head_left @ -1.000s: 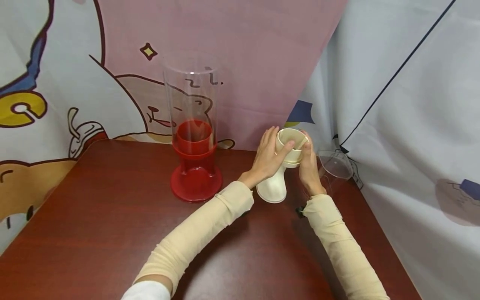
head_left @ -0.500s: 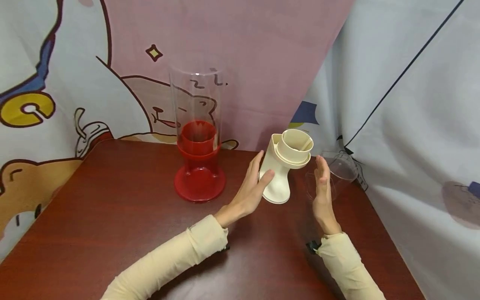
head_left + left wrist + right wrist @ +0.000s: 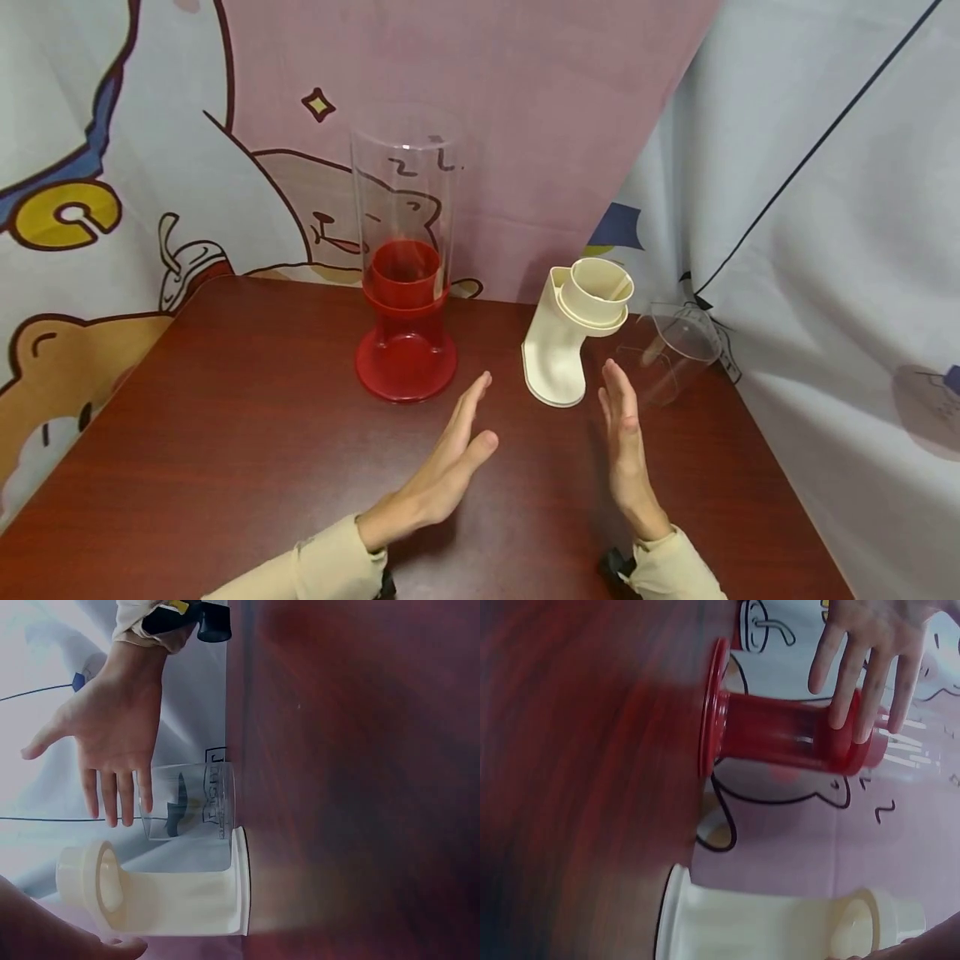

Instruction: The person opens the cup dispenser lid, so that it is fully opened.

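A cream plastic stand (image 3: 556, 358) with a round cup-like top is upright on the table, apart from both hands. My left hand (image 3: 438, 475) hovers in front of it to the left, fingers straight and holding nothing. To the right, my right hand (image 3: 627, 454) is likewise straight-fingered and bare, its palm turned inward, as the left wrist view also shows. A clear plastic cylinder (image 3: 678, 350) stands behind the right hand. Farther left is a red stand (image 3: 406, 367) of similar shape, with a tall clear tube (image 3: 405, 179) fitted on its top.
The things stand on a dark red-brown table (image 3: 247, 467). Behind it hangs a printed cartoon cloth (image 3: 540, 108), and a pale cloth (image 3: 817, 275) closes off the right side. A dark strap sits at each wrist.
Both hands have let go of the cream stand's top and drawn back toward me, moving down and apart. The stand stays upright. The view has shifted slightly.
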`<action>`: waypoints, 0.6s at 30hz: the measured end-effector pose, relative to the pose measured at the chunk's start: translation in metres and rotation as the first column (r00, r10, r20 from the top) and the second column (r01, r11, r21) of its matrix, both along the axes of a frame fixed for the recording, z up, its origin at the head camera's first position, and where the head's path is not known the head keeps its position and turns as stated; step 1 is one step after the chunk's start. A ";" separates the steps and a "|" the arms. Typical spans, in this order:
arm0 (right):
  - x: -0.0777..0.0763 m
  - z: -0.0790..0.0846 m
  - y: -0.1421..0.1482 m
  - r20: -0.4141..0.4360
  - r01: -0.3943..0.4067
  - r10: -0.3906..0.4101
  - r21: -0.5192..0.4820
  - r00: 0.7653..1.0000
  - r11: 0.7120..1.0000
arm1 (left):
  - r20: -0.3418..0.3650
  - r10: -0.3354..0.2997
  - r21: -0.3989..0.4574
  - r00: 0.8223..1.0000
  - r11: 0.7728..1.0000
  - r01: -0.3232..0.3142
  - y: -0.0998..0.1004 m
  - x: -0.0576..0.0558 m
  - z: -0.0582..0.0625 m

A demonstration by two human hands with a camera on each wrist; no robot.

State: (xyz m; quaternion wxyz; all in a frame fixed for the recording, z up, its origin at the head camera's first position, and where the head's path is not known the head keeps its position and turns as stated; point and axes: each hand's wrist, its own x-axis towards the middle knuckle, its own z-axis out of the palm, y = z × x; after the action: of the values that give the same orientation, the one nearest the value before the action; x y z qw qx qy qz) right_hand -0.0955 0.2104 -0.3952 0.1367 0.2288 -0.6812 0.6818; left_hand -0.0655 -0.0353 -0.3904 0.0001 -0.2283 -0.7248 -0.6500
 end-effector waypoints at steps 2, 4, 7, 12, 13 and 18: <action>0.003 0.000 -0.006 -0.016 -0.023 0.023 0.013 1.000 1.000 | -0.004 0.008 0.009 1.000 1.000 -0.008 -0.007 0.005 -0.001; 0.005 0.001 -0.011 -0.022 -0.041 0.041 0.025 0.999 0.999 | -0.011 0.026 0.015 1.000 1.000 -0.026 -0.014 0.007 0.000; 0.004 0.002 -0.020 -0.017 -0.063 0.064 0.056 0.998 0.996 | -0.010 0.054 0.029 0.998 0.998 -0.054 -0.022 0.007 0.000; -0.002 0.002 -0.038 -0.014 -0.108 0.110 0.104 0.994 0.989 | 0.011 0.083 0.036 0.996 0.996 -0.083 -0.035 0.007 0.000; -0.004 0.003 -0.042 -0.016 -0.117 0.119 0.112 0.993 0.987 | 0.010 0.092 0.034 0.996 0.995 -0.092 -0.037 0.007 -0.001; -0.013 0.005 -0.057 0.014 -0.146 0.145 0.125 0.989 0.981 | 0.019 0.136 0.033 0.990 0.990 -0.137 -0.050 0.009 -0.001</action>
State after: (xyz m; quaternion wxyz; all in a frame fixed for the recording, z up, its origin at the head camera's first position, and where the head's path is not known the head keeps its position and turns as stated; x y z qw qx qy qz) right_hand -0.1087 0.1534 -0.3897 0.0702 0.2845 -0.7044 0.6464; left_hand -0.0563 -0.0853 -0.3914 0.0426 -0.1727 -0.7276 -0.6626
